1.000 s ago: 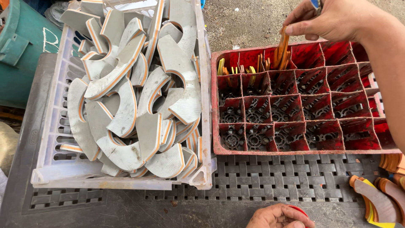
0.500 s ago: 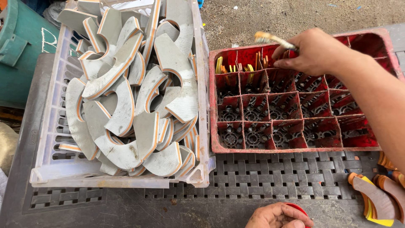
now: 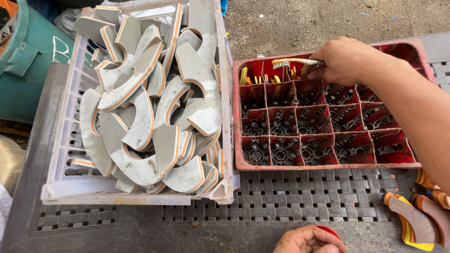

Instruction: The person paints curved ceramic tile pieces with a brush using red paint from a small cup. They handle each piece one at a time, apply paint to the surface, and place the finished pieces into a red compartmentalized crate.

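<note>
My right hand [image 3: 349, 61] reaches over the back of a red compartment crate [image 3: 328, 164] and grips a small brush [image 3: 293, 62] with a pale handle, its bristles pointing left above the far left cells. Those cells hold several yellow and orange strips [image 3: 260, 77]. My left hand [image 3: 309, 240] sits at the bottom edge of the view, curled around a small red round object [image 3: 329, 231], mostly hidden.
A white slatted crate [image 3: 65, 154] on the left is heaped with grey curved sole pieces [image 3: 140, 117] edged in orange. Both crates rest on a dark grid-topped surface [image 3: 300, 197]. Brown and yellow curved pieces [image 3: 415, 220] lie bottom right. A green bin [image 3: 33, 61] stands far left.
My right hand has dropped from above the crate toward its back cells, turning the brush from upright to lying level and pointing left. The left hand stays at the bottom edge.
</note>
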